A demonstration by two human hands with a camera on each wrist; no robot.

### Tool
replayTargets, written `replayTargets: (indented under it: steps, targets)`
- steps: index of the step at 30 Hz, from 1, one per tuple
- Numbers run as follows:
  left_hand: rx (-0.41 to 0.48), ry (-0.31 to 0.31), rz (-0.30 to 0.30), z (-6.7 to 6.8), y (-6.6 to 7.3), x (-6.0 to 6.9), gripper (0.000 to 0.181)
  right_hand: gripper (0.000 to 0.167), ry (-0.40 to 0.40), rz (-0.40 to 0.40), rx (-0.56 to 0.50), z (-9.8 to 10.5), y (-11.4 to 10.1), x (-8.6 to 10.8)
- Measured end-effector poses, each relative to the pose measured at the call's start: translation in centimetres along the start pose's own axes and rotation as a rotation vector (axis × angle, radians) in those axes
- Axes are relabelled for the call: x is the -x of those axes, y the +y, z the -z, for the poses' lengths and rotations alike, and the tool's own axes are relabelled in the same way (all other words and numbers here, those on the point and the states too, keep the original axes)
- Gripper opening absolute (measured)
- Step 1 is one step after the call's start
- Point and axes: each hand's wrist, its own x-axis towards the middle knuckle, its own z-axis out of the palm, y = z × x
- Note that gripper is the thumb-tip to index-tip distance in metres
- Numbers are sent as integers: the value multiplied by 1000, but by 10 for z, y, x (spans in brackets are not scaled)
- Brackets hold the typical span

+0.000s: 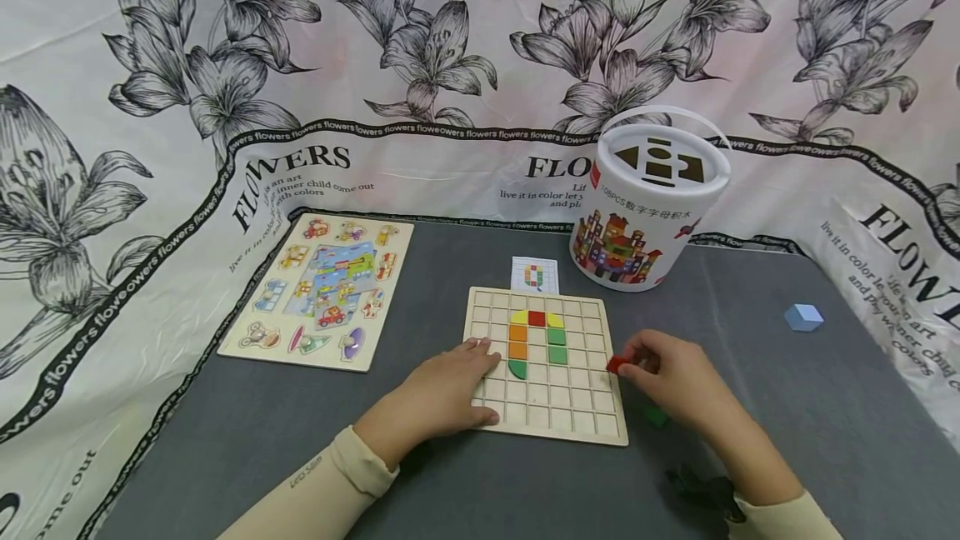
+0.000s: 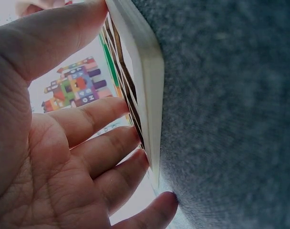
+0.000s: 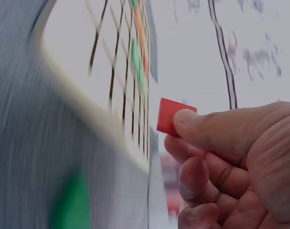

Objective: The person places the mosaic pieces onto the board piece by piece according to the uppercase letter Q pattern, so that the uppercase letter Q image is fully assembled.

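A wooden grid board (image 1: 547,419) lies on the grey table, with red, yellow, orange and green tiles set in an arch in its upper cells. The left hand (image 1: 448,390) rests on the board's left edge, fingers fairly straight, as the left wrist view also shows with the board edge (image 2: 152,95) under the fingertips. Between thumb and fingers the right hand (image 1: 678,377) pinches a red square tile (image 3: 168,116) by the board's right edge. Beneath that hand a green piece (image 1: 656,415) lies on the table, blurred in the right wrist view.
A small card (image 1: 535,275) with a coloured grid pattern sits behind the board. A white lidded bucket (image 1: 648,207) stands back right. At left lies a picture puzzle board (image 1: 315,294). A light blue cube (image 1: 804,317) is far right. Floral cloth (image 1: 435,65) hangs behind.
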Motion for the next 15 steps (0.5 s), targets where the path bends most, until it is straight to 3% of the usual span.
replayTargets:
  steps: [8, 15]
  targets:
    - [1, -2, -2, -1, -1, -1, 82, 7, -127, 116, -39, -45, -49, -38]
    - [-6, -2, -2, 1, -1, -1, 82, 11, -128, 127, 29, -60, -64, -44]
